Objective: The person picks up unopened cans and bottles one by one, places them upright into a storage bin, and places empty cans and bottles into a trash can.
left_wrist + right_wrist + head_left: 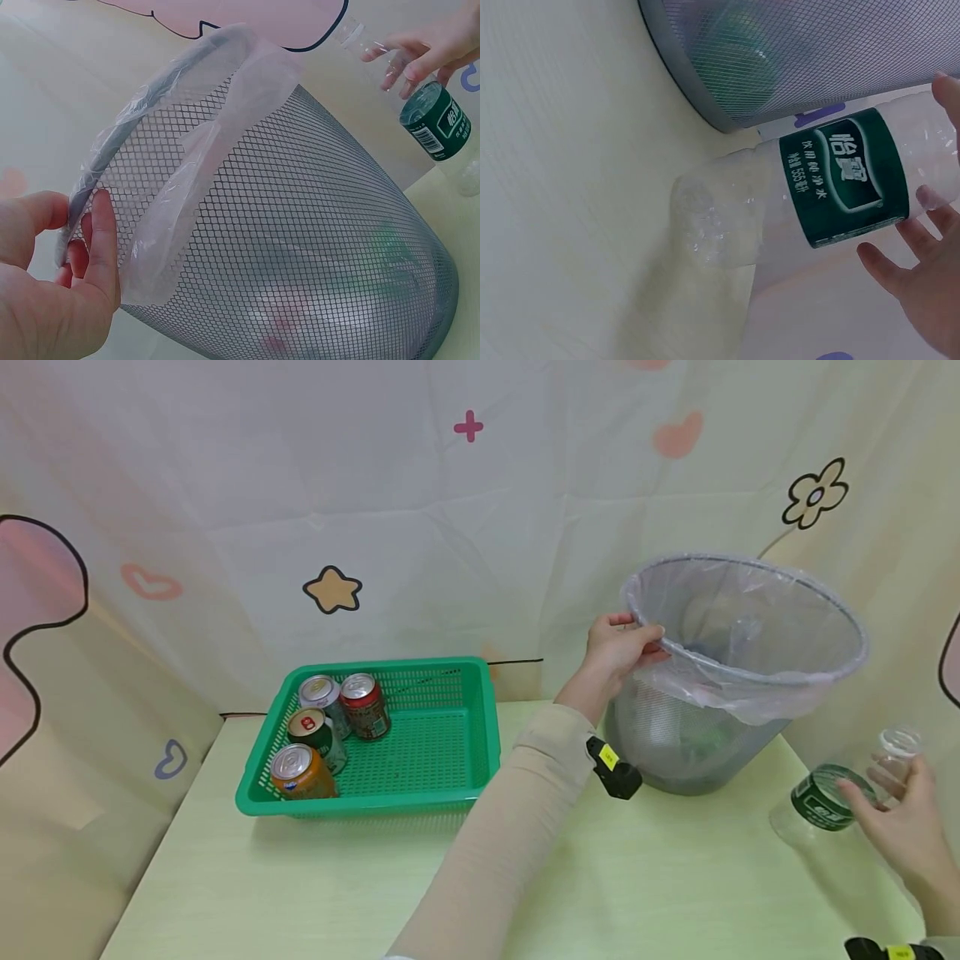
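My left hand (618, 652) pinches the rim of a grey mesh wastebasket (667, 739), thumb on one side and fingers on the other. The wastebasket leans to the right and is lined with a translucent plastic bag (757, 697) folded over its rim. Blurred green and reddish shapes show through the mesh in the left wrist view. Right of the wastebasket, my right hand (903, 831) holds a clear plastic bottle (847, 176) with a green label by its upper part. The bottle is tilted, its base low by the table's right edge; whether it touches the table I cannot tell.
A green plastic basket (367, 807) stands on the left of the pale table (337, 893). Several drink cans, among them an orange can (303, 777) and a red can (365, 706), stand in its left part. A patterned curtain (420, 510) hangs behind the table.
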`<state>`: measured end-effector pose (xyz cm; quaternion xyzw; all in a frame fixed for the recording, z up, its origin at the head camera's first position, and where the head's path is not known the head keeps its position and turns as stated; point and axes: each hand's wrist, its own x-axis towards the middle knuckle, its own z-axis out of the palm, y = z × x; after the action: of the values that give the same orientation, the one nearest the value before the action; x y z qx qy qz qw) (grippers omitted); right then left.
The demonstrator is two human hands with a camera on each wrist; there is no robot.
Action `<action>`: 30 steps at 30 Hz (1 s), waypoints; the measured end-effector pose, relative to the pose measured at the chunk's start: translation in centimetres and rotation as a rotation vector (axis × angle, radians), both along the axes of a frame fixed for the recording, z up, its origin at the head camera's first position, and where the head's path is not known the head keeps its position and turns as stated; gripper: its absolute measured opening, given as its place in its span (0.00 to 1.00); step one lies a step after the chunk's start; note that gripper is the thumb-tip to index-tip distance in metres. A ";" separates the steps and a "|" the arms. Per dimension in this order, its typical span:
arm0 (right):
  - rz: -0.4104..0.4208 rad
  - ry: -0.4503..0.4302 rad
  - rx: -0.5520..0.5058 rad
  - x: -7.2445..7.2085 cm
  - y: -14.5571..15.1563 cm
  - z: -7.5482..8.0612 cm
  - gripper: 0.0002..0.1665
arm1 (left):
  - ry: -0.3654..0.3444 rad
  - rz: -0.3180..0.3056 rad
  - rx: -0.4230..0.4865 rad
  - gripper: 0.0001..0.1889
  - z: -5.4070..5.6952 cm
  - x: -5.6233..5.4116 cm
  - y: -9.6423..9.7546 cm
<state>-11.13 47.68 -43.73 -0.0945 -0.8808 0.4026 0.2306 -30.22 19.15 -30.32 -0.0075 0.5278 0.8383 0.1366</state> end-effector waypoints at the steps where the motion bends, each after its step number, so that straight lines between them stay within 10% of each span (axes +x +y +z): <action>1: 0.000 0.002 -0.009 0.0 0.1 -0.2 0.42 | 0.001 -0.004 0.000 0.17 0.0 0.0 0.0; 30: -0.120 0.044 -0.135 -2.7 4.8 -7.7 0.50 | -0.009 0.003 -0.012 0.17 0.1 0.1 0.0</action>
<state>-13.88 52.50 -51.41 -0.1537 -0.8390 0.4485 0.2669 -30.14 19.15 -30.20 -0.0127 0.5323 0.8352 0.1376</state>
